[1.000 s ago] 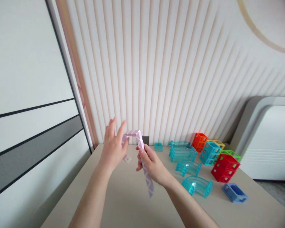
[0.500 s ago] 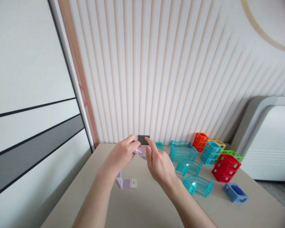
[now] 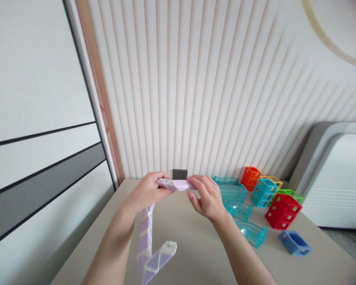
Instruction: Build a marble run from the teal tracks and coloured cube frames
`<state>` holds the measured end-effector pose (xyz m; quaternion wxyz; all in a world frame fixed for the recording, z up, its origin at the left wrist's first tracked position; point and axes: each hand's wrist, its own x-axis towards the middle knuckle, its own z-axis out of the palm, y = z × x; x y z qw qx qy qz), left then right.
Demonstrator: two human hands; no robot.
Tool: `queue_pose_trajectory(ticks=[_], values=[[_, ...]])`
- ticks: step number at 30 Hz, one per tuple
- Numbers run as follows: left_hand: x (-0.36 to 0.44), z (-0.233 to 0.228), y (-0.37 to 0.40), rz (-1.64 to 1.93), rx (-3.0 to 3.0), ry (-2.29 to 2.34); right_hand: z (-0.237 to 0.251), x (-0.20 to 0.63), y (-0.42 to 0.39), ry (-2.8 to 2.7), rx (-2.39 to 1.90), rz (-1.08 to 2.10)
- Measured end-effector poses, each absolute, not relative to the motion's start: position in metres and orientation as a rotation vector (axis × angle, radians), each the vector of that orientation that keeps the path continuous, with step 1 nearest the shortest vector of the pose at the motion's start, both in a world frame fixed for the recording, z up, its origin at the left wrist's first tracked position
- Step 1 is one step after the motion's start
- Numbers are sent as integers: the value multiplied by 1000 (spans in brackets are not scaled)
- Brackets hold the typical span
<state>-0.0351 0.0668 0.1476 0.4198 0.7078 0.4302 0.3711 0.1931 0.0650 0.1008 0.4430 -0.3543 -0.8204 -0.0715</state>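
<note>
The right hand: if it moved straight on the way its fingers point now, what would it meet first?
Its fingers point left along the purple twist toy, so the right hand would probably meet the left hand first; depth is unclear.

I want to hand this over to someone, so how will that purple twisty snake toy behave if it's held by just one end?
The purple snake toy is likely stiff within each wedge but jointed: it bends sharply at the left hand and kinks again near its hanging tip. It probably swings rather than droops. It seems light, since the right hand holds it with fingertips.
</note>
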Motion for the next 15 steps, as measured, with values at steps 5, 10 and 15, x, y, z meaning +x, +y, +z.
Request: queue_pose_trajectory(ticks=[5,10,15], values=[[-38,144,72,1049,1844,1121,111,178,64,-1988,-1139,-23],[-31,136,78,1293,2290,1375,118,166,53,-1871,-1313,342],[-34,133,80,1294,2580,1291,128,170,42,-1653,-1176,1232]])
